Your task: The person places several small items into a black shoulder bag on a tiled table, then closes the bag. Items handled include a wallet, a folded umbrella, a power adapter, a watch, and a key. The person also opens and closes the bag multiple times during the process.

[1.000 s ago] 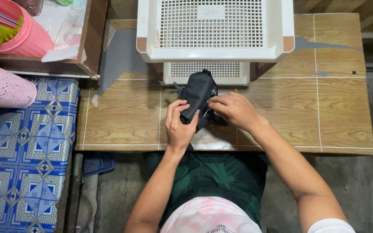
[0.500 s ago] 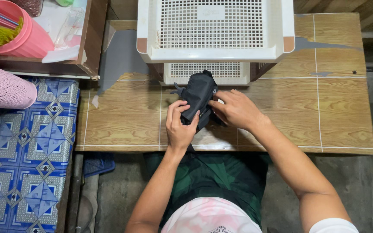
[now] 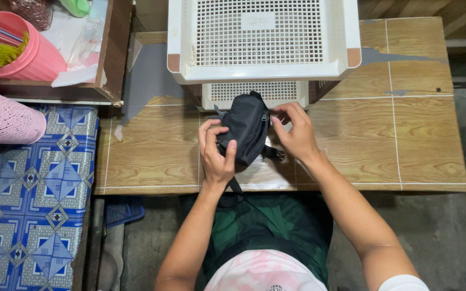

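Where the far left edge shows a pale pink lattice-textured cylinder (image 3: 4, 116) lying on its side, a cloth with blue and white geometric diamonds (image 3: 33, 199) spreads flat beneath it, and above them a smooth pink plastic tub (image 3: 31, 51) sits on a dark wooden shelf (image 3: 111, 59). Next comes the tabletop (image 3: 405, 140), a worn wood-grain laminate scored with thin white lines into squares, its skin peeled away to bare grey at the upper left. Near its front edge the left hand (image 3: 216, 152) has its fingers (image 3: 210, 132) curled closed around the left side of a small black pouch (image 3: 246, 129) of soft, matte woven fabric, rounded and slightly puffed, the thumb pressing its lower front. A dark strap (image 3: 235, 185) trails from the pouch down over the tabletop's front edge. The pouch stands just above the tabletop, right in front of a white plastic basket (image 3: 260, 37) with a square grid of holes and smooth rounded rims, stacked over a smaller one. The right hand (image 3: 297, 134) touches the pouch's right side, its fingers (image 3: 282, 110) bent and pinching at the zipper line near the top edge. Below, dark green checked fabric (image 3: 265, 221) covers the person's lap.
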